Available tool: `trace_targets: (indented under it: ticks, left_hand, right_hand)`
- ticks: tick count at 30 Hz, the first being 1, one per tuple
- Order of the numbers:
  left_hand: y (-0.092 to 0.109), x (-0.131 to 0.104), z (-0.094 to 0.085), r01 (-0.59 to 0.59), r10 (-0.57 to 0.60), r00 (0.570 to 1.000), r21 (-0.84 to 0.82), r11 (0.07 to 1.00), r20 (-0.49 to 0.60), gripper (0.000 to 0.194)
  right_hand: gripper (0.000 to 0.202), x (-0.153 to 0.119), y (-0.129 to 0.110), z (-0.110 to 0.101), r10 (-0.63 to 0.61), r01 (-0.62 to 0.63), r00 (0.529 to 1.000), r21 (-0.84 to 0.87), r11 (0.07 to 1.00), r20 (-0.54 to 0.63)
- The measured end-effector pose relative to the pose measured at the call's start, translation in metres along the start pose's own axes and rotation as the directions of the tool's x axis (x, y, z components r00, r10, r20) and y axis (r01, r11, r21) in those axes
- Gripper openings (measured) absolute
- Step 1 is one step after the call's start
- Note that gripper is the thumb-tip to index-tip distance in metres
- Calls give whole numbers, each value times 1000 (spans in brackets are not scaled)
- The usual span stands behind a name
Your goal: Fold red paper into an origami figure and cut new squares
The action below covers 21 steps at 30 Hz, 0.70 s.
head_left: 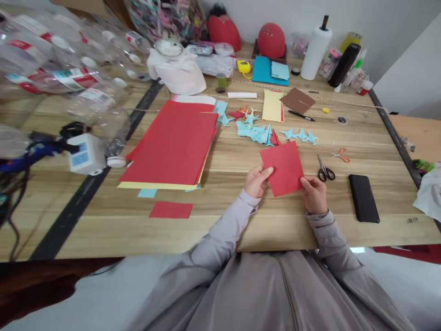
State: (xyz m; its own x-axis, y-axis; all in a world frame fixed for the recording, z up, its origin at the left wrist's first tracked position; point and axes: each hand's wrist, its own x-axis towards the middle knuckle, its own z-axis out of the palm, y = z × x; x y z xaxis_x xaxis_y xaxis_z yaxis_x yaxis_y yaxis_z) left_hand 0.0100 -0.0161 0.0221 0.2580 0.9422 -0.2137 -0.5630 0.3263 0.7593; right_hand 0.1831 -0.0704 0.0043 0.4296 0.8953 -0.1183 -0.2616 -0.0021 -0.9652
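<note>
A red square sheet (283, 169) is held up over the table, a little tilted. My left hand (257, 180) pinches its left edge, thumb on top. At its lower right edge, the thumb and fingers of my right hand (314, 194) grip it. Folded light blue paper pieces (253, 132) lie just beyond the sheet, with a few red and orange ones among them. To the left rests a stack of large red sheets (175, 142), and a small red rectangle (171, 210) lies in front of it.
Black scissors (325, 171), orange scissors (341, 155) and a black phone (364, 198) lie to the right. Plastic bottles (96, 99) crowd the left. Behind are a yellow tape measure (244, 67), brown paper (298, 100) and a white roll (316, 53).
</note>
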Motion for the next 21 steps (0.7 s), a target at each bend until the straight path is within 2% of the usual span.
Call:
trace_targets:
  ticks: [2,4,8,15,21]
  left_hand:
    - [-10,5,3,-18,16,998,-38,999,-55,48]
    - [-19,6,1,-32,31,991,-6,999,-133,43]
    - [-27,3,-5,25,-20,992,37,999,-125,43]
    - [-16,-1,1,53,-38,987,91,994,-153,43]
    - [-11,-6,7,58,-38,991,153,987,-128,44]
  right_hand:
    - [25,-1,-1,-1,46,-45,999,-29,999,11]
    - [26,-1,-2,-2,88,-86,995,-57,995,40]
    - [25,3,-1,-2,33,-25,997,-122,992,64]
    - [24,3,0,1,30,-1,994,-265,964,106]
    - [24,-2,-4,7,60,-31,991,-227,973,121]
